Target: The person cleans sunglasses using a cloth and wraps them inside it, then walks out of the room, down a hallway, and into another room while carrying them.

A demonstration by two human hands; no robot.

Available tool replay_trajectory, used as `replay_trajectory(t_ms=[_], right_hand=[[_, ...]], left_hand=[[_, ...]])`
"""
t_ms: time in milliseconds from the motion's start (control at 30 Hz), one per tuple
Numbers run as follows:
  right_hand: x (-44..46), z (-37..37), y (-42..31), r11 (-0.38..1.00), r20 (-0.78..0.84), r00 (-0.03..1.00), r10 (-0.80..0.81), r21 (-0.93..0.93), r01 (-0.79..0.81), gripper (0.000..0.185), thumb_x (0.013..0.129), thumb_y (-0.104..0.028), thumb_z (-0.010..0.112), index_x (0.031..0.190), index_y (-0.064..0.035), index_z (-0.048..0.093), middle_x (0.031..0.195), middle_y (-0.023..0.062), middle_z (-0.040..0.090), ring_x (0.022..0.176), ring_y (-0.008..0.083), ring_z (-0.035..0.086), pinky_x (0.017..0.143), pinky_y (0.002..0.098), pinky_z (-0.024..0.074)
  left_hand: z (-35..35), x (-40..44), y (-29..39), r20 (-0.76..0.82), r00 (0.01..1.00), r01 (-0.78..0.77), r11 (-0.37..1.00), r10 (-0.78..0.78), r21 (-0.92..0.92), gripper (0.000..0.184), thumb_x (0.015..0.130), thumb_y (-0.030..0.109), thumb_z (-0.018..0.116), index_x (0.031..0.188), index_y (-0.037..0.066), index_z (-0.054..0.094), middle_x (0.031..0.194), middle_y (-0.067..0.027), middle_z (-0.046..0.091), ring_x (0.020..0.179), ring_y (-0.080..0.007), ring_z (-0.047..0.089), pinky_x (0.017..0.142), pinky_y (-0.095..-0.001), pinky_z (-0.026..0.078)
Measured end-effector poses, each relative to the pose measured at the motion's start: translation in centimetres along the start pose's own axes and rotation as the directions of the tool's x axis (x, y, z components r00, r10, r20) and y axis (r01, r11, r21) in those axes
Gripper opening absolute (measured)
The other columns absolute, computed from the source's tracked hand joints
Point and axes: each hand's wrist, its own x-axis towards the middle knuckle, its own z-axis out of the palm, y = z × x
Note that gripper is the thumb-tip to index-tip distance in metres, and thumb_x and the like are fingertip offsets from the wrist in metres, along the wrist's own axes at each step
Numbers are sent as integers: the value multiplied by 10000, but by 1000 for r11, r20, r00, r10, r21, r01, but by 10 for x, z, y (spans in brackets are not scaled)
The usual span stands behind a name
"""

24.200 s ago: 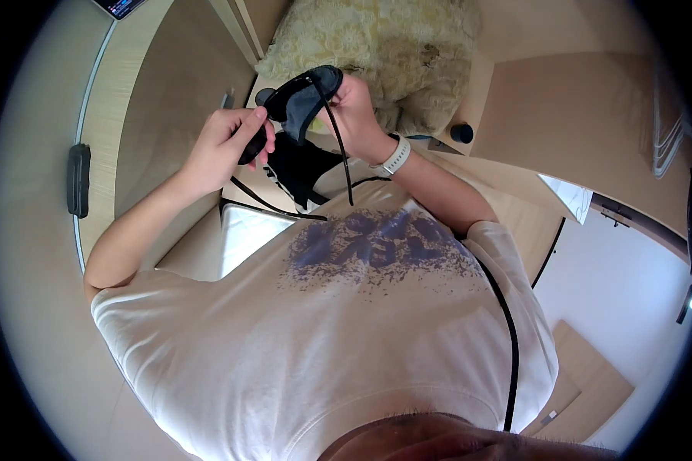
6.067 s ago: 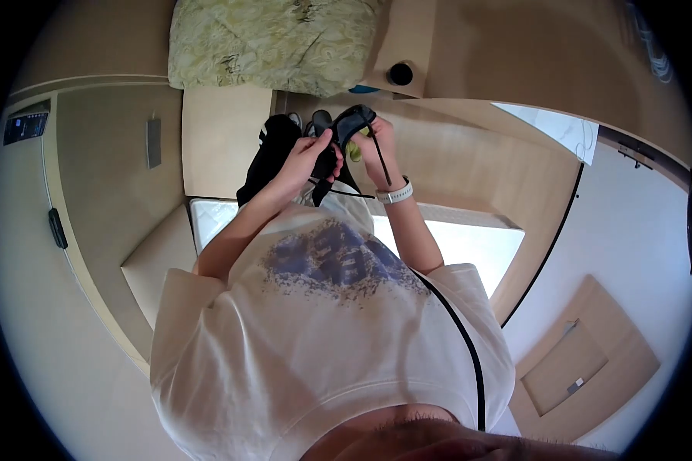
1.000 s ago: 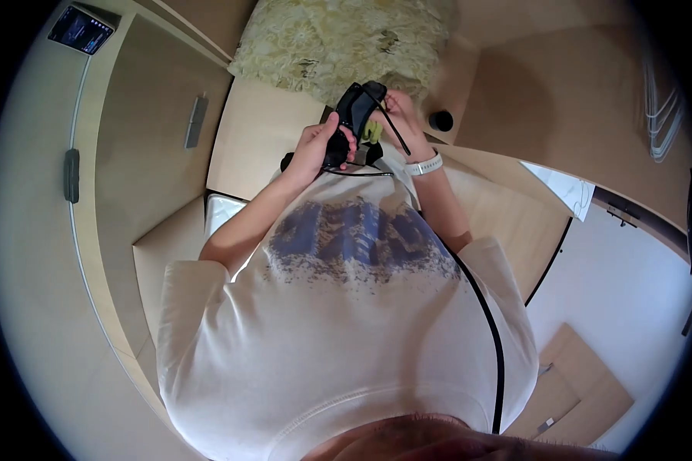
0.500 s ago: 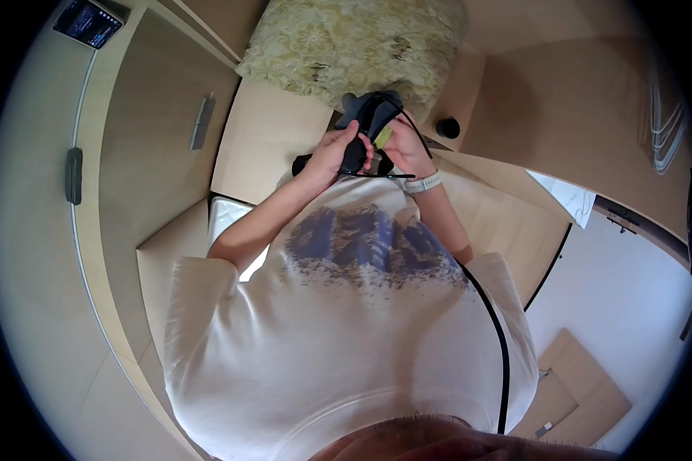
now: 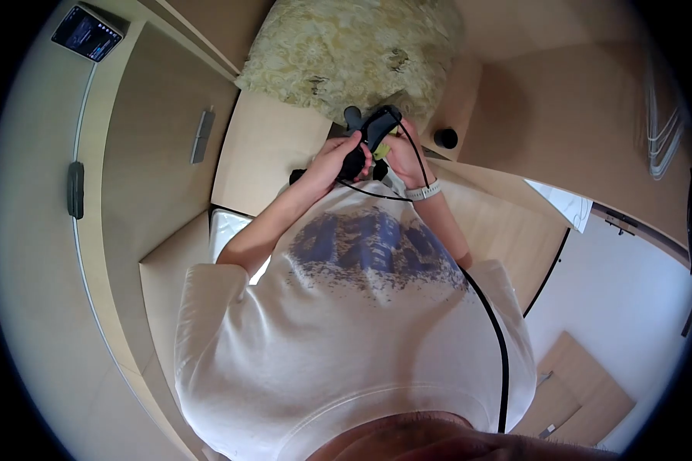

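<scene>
Between our two grips we have the glasses [image 5: 379, 127], black and glossy, with large, dark, curved lenses that catch a pale glint. They are tilted, the frame slanting from our left grip [image 5: 337, 160] up to the far side of our right grip [image 5: 405, 160], and both slim black temples stand unfolded: one curves down past our right grip towards the watch [image 5: 425, 190], the other runs from under our left grip across the front of our shirt [image 5: 361, 330]. Our left grip is closed around one side of the frame, thumb on top, the lens there looking nearly all black. Our right grip holds a yellow-green cloth [image 5: 382, 149] close by the other lens; its fingers are partly hidden behind the glasses, so we cannot tell whether the cloth touches the lens. Beyond both grips lies a pale, patterned quilt [image 5: 354, 54], and to the right of our right grip stands a black cup [image 5: 445, 138].
</scene>
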Motion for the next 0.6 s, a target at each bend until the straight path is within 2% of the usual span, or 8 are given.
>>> replay_trajectory(t_ms=[67, 100, 233, 300, 433, 533, 600], right_hand=[[-1, -4, 5, 992, -16, 998, 58, 109, -56, 293, 825, 111, 584, 1086, -15, 627, 1010, 40, 681, 919, 143, 643, 835, 273, 505], [-4, 0, -6, 977, 53, 989, 138, 154, -145, 241, 874, 89, 586, 1090, -14, 613, 982, 57, 681, 850, 164, 665, 752, 294, 539], [2, 2, -8, 959, 131, 973, 190, 186, -213, 199, 892, 79, 583, 1067, -14, 608, 937, 71, 678, 773, 182, 673, 663, 312, 552], [7, 5, -1, 977, -57, 984, 170, 141, -161, 187, 895, 81, 576, 1057, -7, 602, 907, 78, 676, 748, 193, 673, 637, 323, 557], [8, 5, -8, 952, 74, 965, 253, 156, -262, 201, 890, 84, 573, 1068, -6, 604, 913, 69, 679, 768, 178, 674, 672, 310, 553], [11, 14, -14, 956, 98, 968, 230, 166, -243, 220, 874, 92, 571, 1064, -11, 613, 937, 54, 676, 810, 149, 663, 713, 286, 534], [15, 25, -22, 987, 57, 987, 150, 52, -153, 230, 854, 95, 573, 1050, -14, 621, 959, 39, 672, 865, 125, 642, 770, 262, 507]], left_hand=[[-2, 3, -4, -27, 1000, 3, 1000, -2, 27, 445, 1049, 427, 492, 876, 50, 651, 780, -52, 665, 663, -147, 649, 571, -271, 491], [-3, 3, -5, -31, 1000, 3, 1000, -2, 23, 445, 1049, 427, 492, 876, 50, 651, 780, -52, 665, 663, -147, 649, 571, -271, 491], [-2, 5, -2, -34, 999, -17, 999, 15, -35, 429, 1052, 404, 496, 884, 44, 658, 776, -49, 667, 673, -150, 653, 599, -272, 500], [-2, 4, -1, -58, 998, -9, 998, 5, -69, 430, 1054, 396, 494, 883, 37, 657, 773, -52, 665, 674, -155, 653, 616, -277, 506], [-1, 3, 3, -50, 997, -65, 997, 62, -47, 443, 1056, 391, 492, 870, 19, 645, 781, -63, 660, 687, -170, 650, 662, -289, 519], [0, -1, 9, -69, 994, -82, 996, 79, -41, 446, 1058, 388, 489, 861, 17, 639, 788, -66, 658, 692, -170, 645, 669, -291, 519], [-1, -3, 12, -73, 994, -79, 996, 76, -37, 447, 1059, 388, 487, 857, 19, 638, 791, -67, 658, 693, -165, 642, 664, -288, 516]])
